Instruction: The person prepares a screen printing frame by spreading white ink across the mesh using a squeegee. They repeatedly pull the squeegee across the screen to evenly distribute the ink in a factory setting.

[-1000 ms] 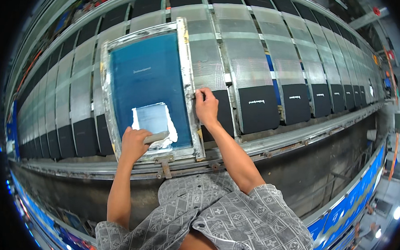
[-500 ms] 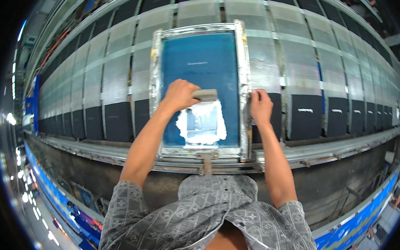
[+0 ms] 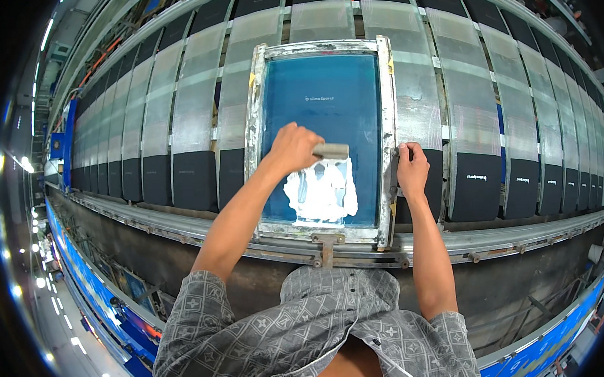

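Note:
A screen-printing frame with worn, whitish metal rails holds a blue mesh. White ink lies in an uneven patch on its lower half, streaked with thin areas. My left hand is closed around the left end of a squeegee, whose greyish bar spans the upper edge of the ink. At the frame's right rail, my right hand has its fingers curled in against the outer edge; the exact hold is partly hidden.
Long pallets run side by side left and right, carrying dark fabric pieces, some with a small white print. A metal rail passes along the near side, with a bracket under the frame. A blue barrier is at lower right.
The whole scene has shifted rightward in view. The squeegee's bar now looks narrower, as if tilted differently, and the ink beneath is streakier. Both hands keep roughly their places by the frame.

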Available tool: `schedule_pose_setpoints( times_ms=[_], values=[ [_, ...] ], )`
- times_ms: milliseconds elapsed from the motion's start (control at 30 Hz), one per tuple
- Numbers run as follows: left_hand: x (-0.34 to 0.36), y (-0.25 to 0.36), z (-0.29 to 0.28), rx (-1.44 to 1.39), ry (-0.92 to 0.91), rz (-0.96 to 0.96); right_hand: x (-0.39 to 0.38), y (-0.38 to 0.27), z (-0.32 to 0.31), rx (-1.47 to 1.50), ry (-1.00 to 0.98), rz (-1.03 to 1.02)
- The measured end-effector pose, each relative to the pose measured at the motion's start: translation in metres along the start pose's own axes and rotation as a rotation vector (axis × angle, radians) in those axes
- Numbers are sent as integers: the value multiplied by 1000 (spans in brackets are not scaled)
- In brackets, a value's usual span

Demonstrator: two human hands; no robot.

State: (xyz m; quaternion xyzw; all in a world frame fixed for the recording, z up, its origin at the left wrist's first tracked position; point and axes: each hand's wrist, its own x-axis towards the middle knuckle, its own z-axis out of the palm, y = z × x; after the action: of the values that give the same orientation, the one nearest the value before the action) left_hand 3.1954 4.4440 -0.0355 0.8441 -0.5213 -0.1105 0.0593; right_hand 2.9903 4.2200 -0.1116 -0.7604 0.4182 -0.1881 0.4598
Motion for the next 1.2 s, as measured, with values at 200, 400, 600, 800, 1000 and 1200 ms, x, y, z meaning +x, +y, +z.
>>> schedule_pose_setpoints(
  times_ms=[200, 400, 600, 800, 1000, 1200],
  values=[
    [-62, 34, 26, -81, -44, 36, 1, 4, -2, -12, 4, 35],
    [-125, 64, 30, -95, 212, 54, 0, -21, -10, -12, 35, -15],
    [-159, -4, 0, -149, 176, 15, -33, -72, 43, -21, 44, -99],
    [-204, -98, -20, -123, 86, -8, -83, -101, 152, 251, 54, -57],
    [-227, -125, -9, -155, -29, -24, -89, -108, 180, 192, 67, -22],
    [-166, -174, -32, -44, -164, -28, -85, -101, 191, -25, 73, -44]
  ],
)
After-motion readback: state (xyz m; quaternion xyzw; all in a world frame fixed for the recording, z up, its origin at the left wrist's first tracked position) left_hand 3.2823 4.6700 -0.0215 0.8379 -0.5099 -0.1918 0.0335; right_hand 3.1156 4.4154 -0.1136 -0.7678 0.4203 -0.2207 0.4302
